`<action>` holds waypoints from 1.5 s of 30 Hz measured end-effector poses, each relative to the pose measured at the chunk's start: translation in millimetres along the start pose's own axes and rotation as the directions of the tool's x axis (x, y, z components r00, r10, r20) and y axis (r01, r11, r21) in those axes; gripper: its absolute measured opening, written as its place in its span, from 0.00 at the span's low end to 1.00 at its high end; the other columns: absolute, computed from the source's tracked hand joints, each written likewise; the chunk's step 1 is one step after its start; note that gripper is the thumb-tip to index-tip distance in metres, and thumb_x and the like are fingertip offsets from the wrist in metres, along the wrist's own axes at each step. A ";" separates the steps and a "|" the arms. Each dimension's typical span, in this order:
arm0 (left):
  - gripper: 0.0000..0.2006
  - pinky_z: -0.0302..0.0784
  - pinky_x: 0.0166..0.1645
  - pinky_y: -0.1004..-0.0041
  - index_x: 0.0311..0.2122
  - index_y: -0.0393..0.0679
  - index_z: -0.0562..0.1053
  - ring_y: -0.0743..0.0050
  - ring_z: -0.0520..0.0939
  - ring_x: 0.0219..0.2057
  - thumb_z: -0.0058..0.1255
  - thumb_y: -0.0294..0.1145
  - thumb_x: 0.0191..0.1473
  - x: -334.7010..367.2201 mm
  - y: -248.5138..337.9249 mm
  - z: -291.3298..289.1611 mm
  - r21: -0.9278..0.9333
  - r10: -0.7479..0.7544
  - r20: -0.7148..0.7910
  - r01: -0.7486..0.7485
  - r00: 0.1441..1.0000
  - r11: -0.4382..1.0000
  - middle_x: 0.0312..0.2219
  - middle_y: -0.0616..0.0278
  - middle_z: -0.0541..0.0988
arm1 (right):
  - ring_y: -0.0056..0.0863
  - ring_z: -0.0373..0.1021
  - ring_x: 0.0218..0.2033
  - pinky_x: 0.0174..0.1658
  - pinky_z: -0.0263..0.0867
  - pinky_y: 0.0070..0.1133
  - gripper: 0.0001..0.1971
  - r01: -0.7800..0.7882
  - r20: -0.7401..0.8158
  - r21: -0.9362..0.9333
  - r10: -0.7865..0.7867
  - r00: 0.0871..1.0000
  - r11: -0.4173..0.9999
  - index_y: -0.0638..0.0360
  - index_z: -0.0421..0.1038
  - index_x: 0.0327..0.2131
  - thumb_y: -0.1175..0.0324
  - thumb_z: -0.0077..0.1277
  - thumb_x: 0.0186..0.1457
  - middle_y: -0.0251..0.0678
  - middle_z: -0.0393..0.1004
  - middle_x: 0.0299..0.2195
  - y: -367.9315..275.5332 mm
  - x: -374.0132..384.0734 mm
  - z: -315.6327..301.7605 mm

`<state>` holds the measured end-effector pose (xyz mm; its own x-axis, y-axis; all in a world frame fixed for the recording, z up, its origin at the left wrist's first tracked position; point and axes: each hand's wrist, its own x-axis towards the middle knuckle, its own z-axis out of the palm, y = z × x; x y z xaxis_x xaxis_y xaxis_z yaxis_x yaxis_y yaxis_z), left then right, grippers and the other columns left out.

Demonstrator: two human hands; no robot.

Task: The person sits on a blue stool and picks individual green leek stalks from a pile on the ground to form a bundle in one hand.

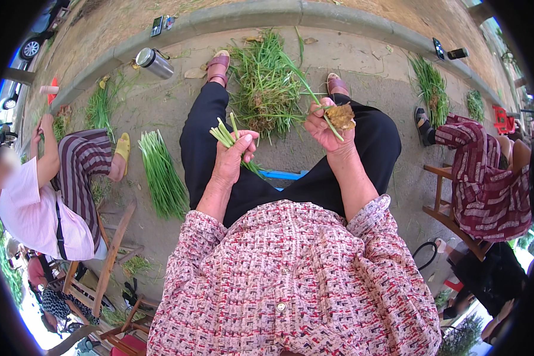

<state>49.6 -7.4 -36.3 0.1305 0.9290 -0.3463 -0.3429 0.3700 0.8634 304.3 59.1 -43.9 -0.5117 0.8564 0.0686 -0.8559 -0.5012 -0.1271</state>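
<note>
Landmark: loose heap of green stalks (266,83), tangled, on the ground between the person's feet. Left hand (236,154) is just on the near-left side of the heap, fingers curled closed round a small bunch of pale-green stalks (222,135), cut ends fanned upward past the thumb. Right hand (327,129) is at the near-right side of the heap, fingers drawn in on one long green stalk (308,89), which slants up toward the heap; a brown dry leaf (341,116) lies against these fingers, though whether it is pinched or merely clinging cannot be told. Nearer the person than the heap, between the thighs, a blue bar (273,174) shows. Left of the heap and nearer the person: a tidy sheaf of greens (162,175), stalks aligned. Left of and slightly beyond the heap: steel flask (155,63), tilted in view. Beyond the heap runs a concrete kerb (243,21); well right of it, another pile of greens (431,89).
</note>
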 end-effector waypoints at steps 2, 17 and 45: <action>0.11 0.66 0.24 0.82 0.38 0.36 0.74 0.84 0.68 0.17 0.50 0.33 0.54 -1.2 3.2 5.7 -0.005 -0.011 0.009 0.011 1.000 1.000 0.21 0.67 0.73 | 0.24 0.60 0.22 0.28 0.55 0.21 0.15 -0.023 0.003 -0.023 0.023 1.000 0.999 0.61 0.69 0.34 0.59 0.51 0.49 0.41 0.69 0.30 1.5 -0.5 0.9; 0.07 0.58 0.19 0.84 0.30 0.37 0.76 0.89 0.64 0.14 0.59 0.29 0.46 6.2 -2.0 49.7 0.241 -0.062 -0.008 0.062 0.998 0.968 0.15 0.73 0.71 | 0.26 0.62 0.22 0.22 0.57 0.15 0.16 -0.140 -0.139 -0.119 0.123 0.983 0.983 0.61 0.68 0.36 0.62 0.54 0.45 0.47 0.70 0.32 12.9 1.3 5.6; 0.08 0.68 0.32 0.72 0.32 0.37 0.74 0.83 0.65 0.16 0.54 0.31 0.51 -32.8 29.9 3.5 -0.446 -0.129 0.043 0.134 0.991 0.885 0.19 0.69 0.71 | 0.19 0.67 0.31 0.36 0.65 0.16 0.17 -0.219 -0.166 -0.972 -0.410 0.897 -0.086 0.62 0.70 0.46 0.81 0.47 0.50 0.30 0.71 0.31 -19.7 39.0 -14.2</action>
<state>38.3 -26.7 2.2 0.2133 0.8730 -0.4385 -0.7011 0.4494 0.5536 302.2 104.2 -52.8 -0.0954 0.9941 -0.0507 0.2585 -0.0244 -0.9657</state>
